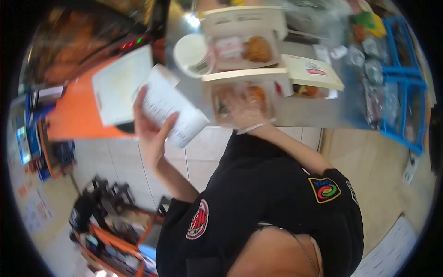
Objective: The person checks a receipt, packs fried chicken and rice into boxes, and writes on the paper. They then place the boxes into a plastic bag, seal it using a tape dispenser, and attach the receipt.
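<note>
My left hand (154,117) is closed on a long printed receipt (173,108), its thumb over the text and the paper curling at both ends. In a clear plastic glove, my right hand (244,108) reaches into an open takeaway box (249,76) at the counter edge. Its fingers look spread over the contents, somewhat blurred. A piece of fried food (256,96) shows beside the fingers; the rest is partly hidden by the hand. Just behind stands another open box (244,16) with a piece of fried chicken (257,49) and a white printed packet (229,49).
A third box (314,74) with its lid partly raised sits at right. A white paper cup (191,55) stands left of the boxes. Farther left, a white board or sheet (122,85) lies on an orange surface (74,113). Blue baskets (404,92) with plastic-wrapped items edge the right side.
</note>
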Demonstrator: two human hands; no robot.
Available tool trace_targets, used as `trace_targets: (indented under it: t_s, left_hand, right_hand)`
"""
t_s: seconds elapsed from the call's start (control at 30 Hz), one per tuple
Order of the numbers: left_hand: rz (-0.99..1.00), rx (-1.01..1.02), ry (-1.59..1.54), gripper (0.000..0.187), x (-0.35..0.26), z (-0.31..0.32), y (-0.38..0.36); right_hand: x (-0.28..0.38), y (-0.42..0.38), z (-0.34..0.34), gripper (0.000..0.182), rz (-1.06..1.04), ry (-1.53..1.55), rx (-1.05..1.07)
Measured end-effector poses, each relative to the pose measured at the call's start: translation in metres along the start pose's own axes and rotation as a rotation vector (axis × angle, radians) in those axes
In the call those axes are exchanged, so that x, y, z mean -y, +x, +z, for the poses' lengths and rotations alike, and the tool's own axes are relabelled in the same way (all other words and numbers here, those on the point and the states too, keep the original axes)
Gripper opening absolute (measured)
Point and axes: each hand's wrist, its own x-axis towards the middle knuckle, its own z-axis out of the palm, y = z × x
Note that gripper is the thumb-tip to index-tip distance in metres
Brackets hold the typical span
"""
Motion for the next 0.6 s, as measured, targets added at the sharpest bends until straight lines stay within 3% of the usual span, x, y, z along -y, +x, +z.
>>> trace_targets:
  t_s: [0.07,0.1,0.17,0.2,0.23,0.3,0.33,0.4,0.43,0.47,0.5,0.53,0.57,0.6]
  left_hand:
    - [0.096,0.016,0.015,0.083,-0.012,0.009,0.01]
    - [0.143,0.03,0.02,0.084,-0.021,0.015,0.014]
    - [0.17,0.085,-0.146,0.086,-0.041,0.039,0.02]
    - [0.24,0.126,-0.13,0.086,-0.052,0.053,0.022]
    - [0.311,0.157,-0.127,0.088,-0.064,0.07,0.023]
    - [0.352,0.253,-0.223,0.091,-0.087,0.111,0.024]
    - [0.371,0.275,-0.231,0.091,-0.095,0.131,0.022]
    - [0.39,0.405,-0.281,0.093,-0.109,0.171,0.021]
    - [0.396,0.42,-0.285,0.093,-0.114,0.192,0.019]
    - [0.341,0.457,-0.316,0.094,-0.117,0.216,0.015]
    - [0.279,0.49,-0.35,0.095,-0.121,0.236,0.013]
    - [0.275,0.538,-0.366,0.096,-0.12,0.254,0.012]
    - [0.278,0.538,-0.377,0.096,-0.12,0.272,0.01]
    - [0.295,0.548,-0.353,0.097,-0.119,0.291,0.007]
  right_hand:
    - [0.006,0.01,0.01,0.06,0.129,-0.088,0.239]
    - [0.014,0.032,-0.026,0.067,0.256,-0.013,0.346]
    - [-0.001,0.012,-0.002,0.059,0.025,0.268,-0.023]
    - [-0.006,0.013,-0.007,0.063,-0.006,0.103,0.202]
    - [-0.006,0.005,-0.012,0.063,0.037,0.079,0.183]
    - [-0.012,-0.002,-0.024,0.056,0.122,0.736,-0.088]
    - [-0.032,-0.008,-0.046,0.056,0.13,0.72,-0.112]
    - [-0.088,-0.042,-0.106,0.043,-0.175,0.466,-0.428]
    - [-0.121,-0.074,-0.144,0.029,-0.012,-0.117,-0.347]
    - [-0.161,-0.108,-0.185,0.022,0.143,0.067,-0.563]
    - [-0.175,-0.138,-0.234,0.015,0.776,0.502,-0.676]
    - [-0.249,-0.205,-0.233,0.02,0.639,0.386,-0.835]
    - [-0.264,-0.228,-0.276,0.028,1.203,0.223,-0.807]
    - [-0.302,-0.273,-0.29,0.028,1.091,0.048,-1.0]
